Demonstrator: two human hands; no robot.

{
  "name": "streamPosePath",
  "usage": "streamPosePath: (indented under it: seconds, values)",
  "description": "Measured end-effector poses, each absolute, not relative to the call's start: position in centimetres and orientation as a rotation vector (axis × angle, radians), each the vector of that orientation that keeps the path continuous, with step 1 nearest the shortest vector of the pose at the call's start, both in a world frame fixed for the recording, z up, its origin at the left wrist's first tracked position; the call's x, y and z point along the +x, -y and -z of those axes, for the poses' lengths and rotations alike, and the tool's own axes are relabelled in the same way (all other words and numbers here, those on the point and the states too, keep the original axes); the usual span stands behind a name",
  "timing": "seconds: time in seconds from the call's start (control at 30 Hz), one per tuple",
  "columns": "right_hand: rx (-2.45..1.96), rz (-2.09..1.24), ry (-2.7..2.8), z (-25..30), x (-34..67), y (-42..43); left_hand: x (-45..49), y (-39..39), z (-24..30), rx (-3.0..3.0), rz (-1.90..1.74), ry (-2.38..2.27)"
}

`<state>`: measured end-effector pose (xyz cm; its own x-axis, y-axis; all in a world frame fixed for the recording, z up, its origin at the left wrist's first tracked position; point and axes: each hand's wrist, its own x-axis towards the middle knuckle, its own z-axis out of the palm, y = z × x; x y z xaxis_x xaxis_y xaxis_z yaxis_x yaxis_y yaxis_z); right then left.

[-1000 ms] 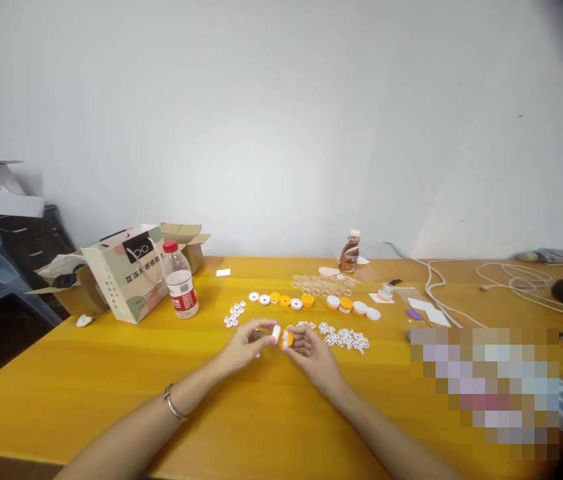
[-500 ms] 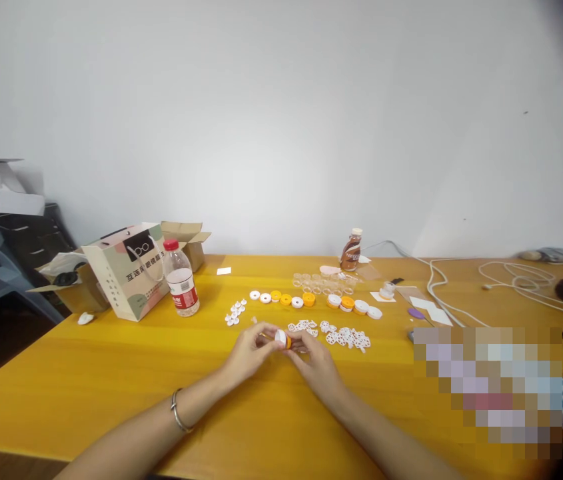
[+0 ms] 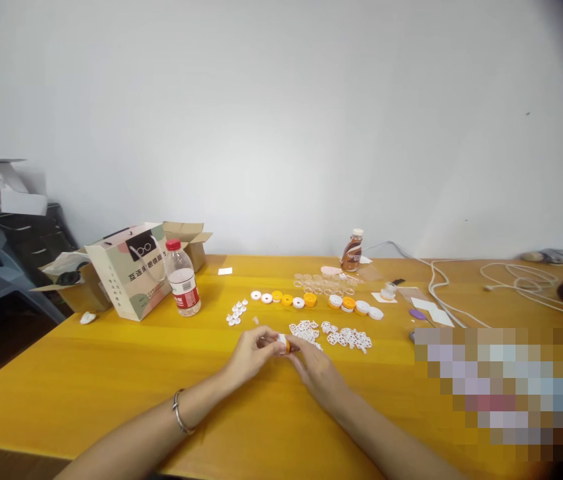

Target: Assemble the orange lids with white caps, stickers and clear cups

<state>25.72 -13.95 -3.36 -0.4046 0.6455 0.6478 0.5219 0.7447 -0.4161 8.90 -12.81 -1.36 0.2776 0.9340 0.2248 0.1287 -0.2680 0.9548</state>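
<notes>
Between my two hands is a small round white-and-orange plastic piece [image 3: 282,343], partly covered by fingers. My left hand [image 3: 256,348] pinches its white side, and my right hand [image 3: 314,365] closes on the orange side. Just beyond lie white openwork plastic parts [image 3: 348,337] in loose piles. A row of white and orange discs [image 3: 287,301] stretches behind them, with thicker white and orange rounds [image 3: 348,304] to the right. Small white pegged parts [image 3: 236,312] sit left of the row. Clear rings [image 3: 324,283] lie farther back.
A water bottle with a red cap [image 3: 183,280], a paper bag [image 3: 134,273] and cardboard boxes [image 3: 188,243] stand at left. A brown drink bottle [image 3: 352,251] is near the wall. White cables [image 3: 438,287] and a purple piece [image 3: 417,313] lie at right, near a pixelated patch.
The round piece has turned slightly, and less of it shows between my fingers. My right hand's fingers lie straighter over it. The whole view has shifted a little.
</notes>
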Motion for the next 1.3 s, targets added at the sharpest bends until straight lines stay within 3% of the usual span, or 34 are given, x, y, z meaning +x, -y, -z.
streamPosePath:
  seconds: [0.3,0.63,0.77,0.9,1.3]
  values:
    - [-0.891,-0.308,2.085,3.4,25.9,13.8,9.1,13.4,1.3,1.673,-1.121,-0.995]
    - [-0.895,-0.748,2.135,0.2,27.8,12.7,8.7,13.2,1.2,2.095,-0.983,-1.109]
    - [-1.290,-0.516,1.923,-1.0,32.0,10.3,8.9,14.0,1.1,2.372,-0.809,-1.048]
    - [-1.538,-0.414,2.075,-0.3,34.9,9.0,9.4,14.9,1.3,2.494,-0.687,-0.981]
    - [-1.500,-0.367,2.221,1.4,35.2,8.3,9.5,12.9,-0.6,2.559,-0.792,-0.971]
